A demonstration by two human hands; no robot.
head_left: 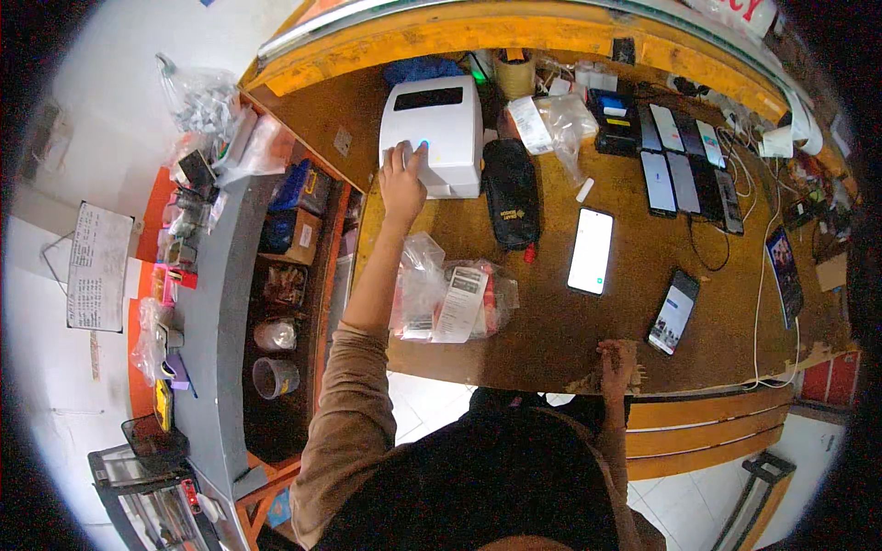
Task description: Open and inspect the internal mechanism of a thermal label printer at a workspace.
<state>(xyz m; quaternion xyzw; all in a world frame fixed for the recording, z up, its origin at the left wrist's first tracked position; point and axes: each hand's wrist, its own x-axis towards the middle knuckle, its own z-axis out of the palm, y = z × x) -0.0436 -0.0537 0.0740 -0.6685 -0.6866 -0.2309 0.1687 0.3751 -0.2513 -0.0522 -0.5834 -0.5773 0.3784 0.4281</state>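
Observation:
At the far left of the table my left hand [404,184] rests on the front of a white label printer [432,129], fingers apart, the thumb by a small blue light. The printer has a dark window on top. My right hand [617,360] lies at the table's near edge, holding nothing that I can see, its fingers small in view. Beyond it lie a phone with a lit white screen [591,253] and another lit phone [673,312]. Clear plastic packets with a printed white label [461,303] sit to the right of my left forearm.
A black pouch [511,193] lies right of the printer. Several phones [682,179] are grouped at the back right, with white cables [761,275] nearby. A tablet-like screen [784,266] stands at the right. Left of the table is a grey-topped shelf unit [234,275].

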